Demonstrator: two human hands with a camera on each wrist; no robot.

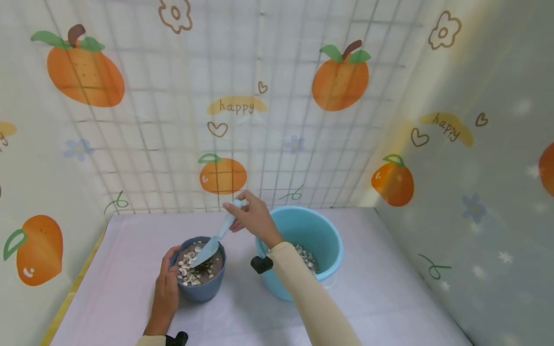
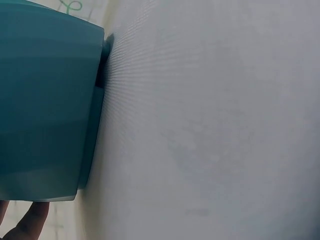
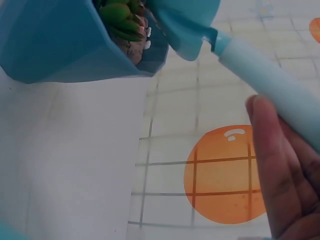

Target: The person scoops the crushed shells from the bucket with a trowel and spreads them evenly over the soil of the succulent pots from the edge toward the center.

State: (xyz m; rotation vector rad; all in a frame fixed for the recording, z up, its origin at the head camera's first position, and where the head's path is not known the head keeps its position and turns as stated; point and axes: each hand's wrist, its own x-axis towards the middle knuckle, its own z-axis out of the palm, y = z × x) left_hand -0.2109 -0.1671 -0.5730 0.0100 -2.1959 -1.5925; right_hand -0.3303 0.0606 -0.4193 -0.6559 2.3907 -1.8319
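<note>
A blue-grey flower pot stands on the table at left of centre, holding brown soil, scattered white pebbles and a small green succulent. Around the pot's left side my left hand holds it; in the left wrist view its fingertips touch the pot's wall. My right hand grips the handle of a light blue garden trowel from above. The trowel slants down to the left, its blade over the pot, partly hiding the plant. Whether any pebbles lie on the blade, I cannot tell.
Right of the pot stands a larger light blue bucket with pebbles inside; my right forearm crosses its front rim. A white cloth covers the table. Behind rises a wire grid under a fruit-printed curtain.
</note>
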